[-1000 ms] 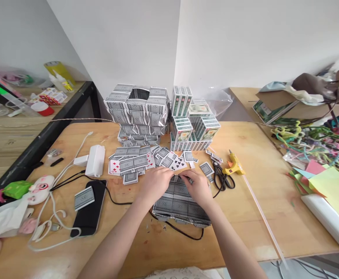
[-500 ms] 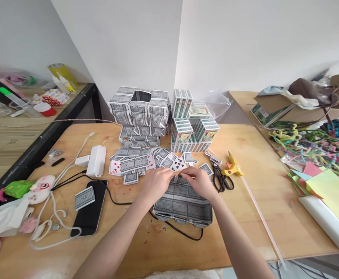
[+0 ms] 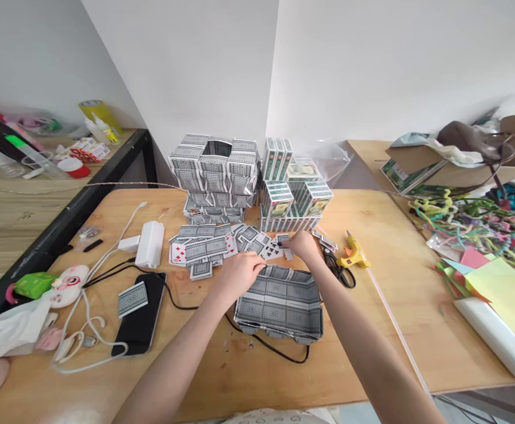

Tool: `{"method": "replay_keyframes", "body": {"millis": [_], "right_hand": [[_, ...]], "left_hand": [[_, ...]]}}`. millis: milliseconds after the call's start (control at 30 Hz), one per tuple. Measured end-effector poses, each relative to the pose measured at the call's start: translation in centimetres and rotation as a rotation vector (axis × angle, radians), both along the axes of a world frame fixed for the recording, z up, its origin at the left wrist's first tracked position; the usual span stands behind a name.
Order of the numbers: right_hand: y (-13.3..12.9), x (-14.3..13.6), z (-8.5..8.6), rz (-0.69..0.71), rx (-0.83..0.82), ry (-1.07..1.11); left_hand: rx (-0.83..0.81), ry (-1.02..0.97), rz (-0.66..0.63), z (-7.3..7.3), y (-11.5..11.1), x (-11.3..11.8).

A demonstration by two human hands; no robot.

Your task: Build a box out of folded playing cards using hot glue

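Observation:
A shallow open tray made of grey-backed playing cards [image 3: 279,303] lies on the table in front of me. My left hand [image 3: 244,271] pinches the tray's far left corner, fingers closed on its rim. Beyond the tray's far edge, my right hand [image 3: 300,244] reaches over the loose cards, its fingertips at a small card piece [image 3: 283,239]; whether it grips the piece is unclear. Loose playing cards [image 3: 204,250] are spread behind my left hand. At the back stands a larger structure of folded cards [image 3: 215,171].
Right of my right hand are black scissors [image 3: 346,277] and a yellow glue gun [image 3: 353,252] with a clear glue stick. Stacked card boxes [image 3: 290,221] stand behind. At the left are a phone [image 3: 142,318], a white charger [image 3: 149,244] and cables.
My right hand has left the tray's far rim and moved forward and slightly right to the loose cards. My left hand stays at the corner; more of the tray's inside shows.

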State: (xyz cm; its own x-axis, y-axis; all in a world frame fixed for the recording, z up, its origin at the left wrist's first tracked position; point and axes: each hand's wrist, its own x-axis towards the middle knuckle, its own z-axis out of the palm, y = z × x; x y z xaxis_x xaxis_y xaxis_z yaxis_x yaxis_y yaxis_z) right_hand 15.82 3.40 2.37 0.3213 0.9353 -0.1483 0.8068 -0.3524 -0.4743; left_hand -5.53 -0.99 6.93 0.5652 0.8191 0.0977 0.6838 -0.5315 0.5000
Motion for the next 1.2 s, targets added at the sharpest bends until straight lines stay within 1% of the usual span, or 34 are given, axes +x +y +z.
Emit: {"method": "replay_keyframes", "body": {"millis": [133,200,300,367,400,433,500,567,633,800,1067,1200], "right_hand": [[-0.6,0.7,0.6,-0.003,0.017,-0.003],[-1.2,1.3,1.4,-0.002,0.045,-0.003],[-2.6,1.9,3.4,0.051,0.165,0.065],[-4.0,1.9,4.8,0.153,0.247,0.152],[-4.8,1.8,5.4,0.223,0.256,0.182],[-5.7,1.6,5.9,0.303,0.244,0.196],[-7.3,1.1,6.5,0.417,0.205,0.184],[-8.5,0.5,6.6,0.467,0.177,0.109],[-9.2,0.1,6.5,0.482,0.162,0.007],[-9.3,-0.7,6.6,0.51,0.122,-0.164],[-8.9,-1.3,7.1,0.526,0.053,-0.252],[-9.0,-1.4,7.2,0.532,0.047,-0.274]], "left_hand": [[-0.014,-0.003,0.009,-0.1,0.1,0.0],[-0.017,-0.005,0.015,-0.2,0.1,0.0],[-0.017,-0.006,0.019,-0.3,0.1,0.1],[-0.013,-0.007,0.022,-0.3,0.1,0.1],[-0.011,-0.008,0.024,-0.3,0.1,0.1],[-0.009,-0.009,0.027,-0.3,0.0,0.2],[-0.005,-0.01,0.032,-0.3,-0.1,0.2],[0.003,-0.007,0.039,-0.3,-0.2,0.2],[0.011,0.0,0.038,-0.3,-0.2,0.2],[0.025,0.005,0.032,-0.3,-0.3,0.2],[0.035,0.001,0.042,-0.4,-0.4,0.2],[0.04,-0.007,0.041,-0.4,-0.4,0.2]]}}
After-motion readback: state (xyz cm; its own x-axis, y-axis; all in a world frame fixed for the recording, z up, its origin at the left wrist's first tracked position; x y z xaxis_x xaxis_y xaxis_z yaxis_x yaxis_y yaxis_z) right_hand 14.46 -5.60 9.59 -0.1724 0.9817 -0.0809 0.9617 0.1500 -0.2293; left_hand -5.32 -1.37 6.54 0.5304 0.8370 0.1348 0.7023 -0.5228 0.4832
